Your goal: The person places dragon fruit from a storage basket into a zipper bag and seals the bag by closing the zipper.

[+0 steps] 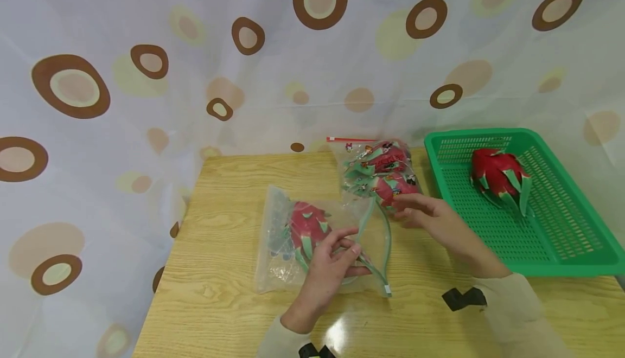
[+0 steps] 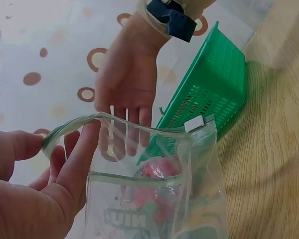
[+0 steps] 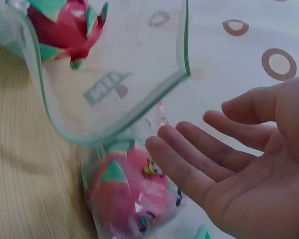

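A clear zip bag (image 1: pixel 275 268) with a pale green seal lies on the table, one red dragon fruit (image 1: pixel 306 221) inside it. My left hand (image 1: pixel 329 266) holds the bag at its mouth, which gapes toward the right. In the left wrist view, the thumb and fingers are at the green seal (image 2: pixel 72 127), and a white slider (image 2: pixel 194 123) sits at its far end. My right hand (image 1: pixel 446 230) hovers right of the mouth, fingers relaxed and palm bare in the right wrist view. Behind it lies a second bag (image 1: pixel 349 157), printed with cartoon figures, holding two dragon fruits (image 3: pixel 119 189).
At the right stands a green plastic basket (image 1: pixel 576 268) with another dragon fruit (image 1: pixel 498 176) in it. The wood-grain table (image 1: pixel 215 271) ends against a patterned curtain (image 1: pixel 273 97) at the back and left.
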Tool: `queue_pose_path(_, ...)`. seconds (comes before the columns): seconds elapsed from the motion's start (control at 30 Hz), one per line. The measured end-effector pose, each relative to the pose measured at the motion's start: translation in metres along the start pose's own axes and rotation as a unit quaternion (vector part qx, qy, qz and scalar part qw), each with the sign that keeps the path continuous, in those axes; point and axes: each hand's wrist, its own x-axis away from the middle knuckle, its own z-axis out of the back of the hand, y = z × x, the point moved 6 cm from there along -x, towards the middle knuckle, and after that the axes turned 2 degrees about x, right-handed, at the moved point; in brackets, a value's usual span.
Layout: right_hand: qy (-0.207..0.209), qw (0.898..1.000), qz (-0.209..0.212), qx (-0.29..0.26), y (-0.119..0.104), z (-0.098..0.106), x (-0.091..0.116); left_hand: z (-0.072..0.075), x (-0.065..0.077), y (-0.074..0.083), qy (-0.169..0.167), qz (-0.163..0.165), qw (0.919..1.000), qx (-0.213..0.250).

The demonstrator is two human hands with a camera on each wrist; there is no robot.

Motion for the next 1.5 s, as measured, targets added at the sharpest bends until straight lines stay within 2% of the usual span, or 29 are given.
queue_pose_path(0.27, 0.086, 0.994, 0.004, 0.073, 0.003, 0.043, 0.016, 0.002, 0.001, 0.0, -0.003, 0.004, 1.0, -0.002)
queue_pose_path(0.37, 0.126, 0.983, -0.011, 0.136, 0.007, 0.064, 0.019, 0.003, 0.001, -0.001, -0.002, 0.005, 1.0, 0.001)
queue_pose_path(0.5, 0.179, 0.959, -0.038, 0.215, 0.014, 0.091, 0.02, 0.004, 0.001, -0.001, -0.003, 0.004, 1.0, 0.003)
queue_pose_path(0.6, 0.204, 0.947, -0.056, 0.244, 0.023, 0.108, 0.018, 0.003, 0.002, -0.001, -0.004, 0.003, 1.0, 0.001)
queue_pose_path(0.8, 0.238, 0.927, -0.064, 0.282, 0.041, 0.137, 0.012, 0.004, 0.003, -0.001, -0.004, 0.003, 1.0, 0.001)
queue_pose_path(1.03, 0.245, 0.91, -0.102, 0.319, 0.063, 0.161, 0.005, 0.005, 0.003, -0.001, -0.002, 0.002, 1.0, 0.003)
queue_pose_path(1.3, 0.23, 0.891, -0.134, 0.369, 0.077, 0.173, -0.002, 0.005, 0.005, -0.001, 0.0, 0.003, 1.0, 0.003)
queue_pose_path(1.43, 0.214, 0.885, -0.16, 0.382, 0.088, 0.178, -0.005, 0.005, 0.006, -0.001, 0.003, 0.005, 1.0, 0.003)
queue_pose_path(1.5, 0.203, 0.885, -0.172, 0.382, 0.095, 0.18, -0.005, 0.005, 0.007, -0.002, 0.002, 0.008, 1.0, 0.004)
